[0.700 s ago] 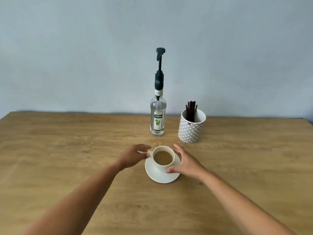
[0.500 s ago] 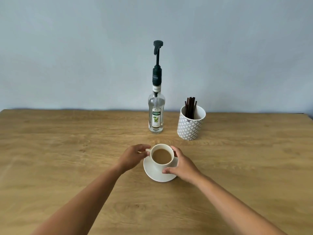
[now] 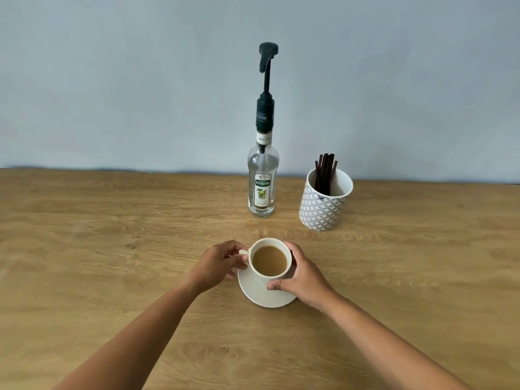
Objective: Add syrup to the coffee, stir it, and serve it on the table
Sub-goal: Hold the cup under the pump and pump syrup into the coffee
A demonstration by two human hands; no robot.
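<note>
White and smooth, the round china cup (image 3: 269, 241) stands upright on a flat, round white saucer (image 3: 261, 294). They sit near the middle of the light brown wooden table (image 3: 112, 249), which has wavy grain lines. The cup is nearly full of milky brown coffee (image 3: 269, 260).

The left hand (image 3: 216, 266) pinches the small curved handle on the cup's left side. Its fingers are curled in close together on the handle. The right hand (image 3: 305, 277) wraps the cup's right side, with the fingers bent round the far wall and the thumb lying low at the front. The thumb tip is right where the cup meets the saucer, and I cannot tell which of the two it touches. Both bare arms reach in from the bottom.

Further back, well apart from the cup, stands a tall clear glass syrup bottle (image 3: 263, 190) with a green and white paper label. A dark green plastic pump (image 3: 265, 116) sticks up from its neck. It has a thin stalk and a bent spout on top that points left.

Just to the right of the bottle, not touching it, is a round white pot (image 3: 322, 209) with a grey criss-cross pattern. Thin dark brown stir sticks (image 3: 325, 171) stand in it, bunched at its left side.

Behind the table is a plain, pale blue-grey wall (image 3: 112, 80).
</note>
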